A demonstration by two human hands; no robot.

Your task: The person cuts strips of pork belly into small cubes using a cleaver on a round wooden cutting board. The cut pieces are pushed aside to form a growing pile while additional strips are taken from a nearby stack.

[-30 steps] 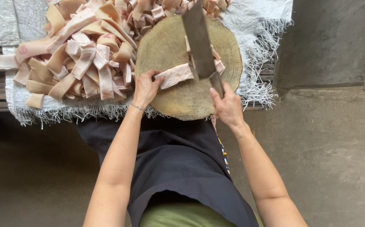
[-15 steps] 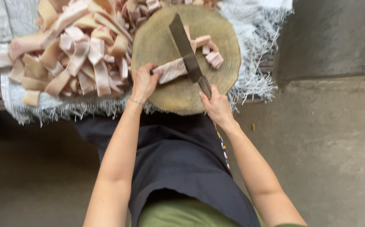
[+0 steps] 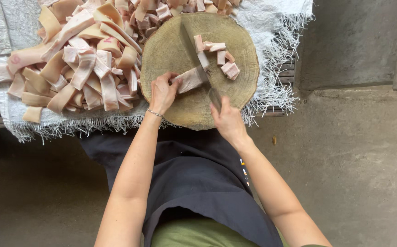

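Pale pink strip of raw pork skin (image 3: 190, 80) lies on the round, light brown wooden chopping block (image 3: 171, 45), near the block's centre, toward the person's side. The block rests on a white woven sheet with a frayed fringe (image 3: 271, 27), spread over a slatted wooden bench.

To the left of the block, a large heap of long pale pink and tan pork-skin strips (image 3: 77, 68) covers the sheet and reaches the block's left rim. More small cut pieces are banked along the block's far edge.

The left hand (image 3: 163, 93) is curled, fingertips pressing down on the near end of the strip; a thin bracelet sits at the wrist. The right hand (image 3: 226, 120) is closed around the handle of a broad-bladed steel cleaver (image 3: 194, 48). The blade lies across the strip at its right end; whether the edge has reached the wood cannot be made out from this angle.

Small squarish cut pieces of pork skin (image 3: 219, 55) lie scattered just right of the blade.
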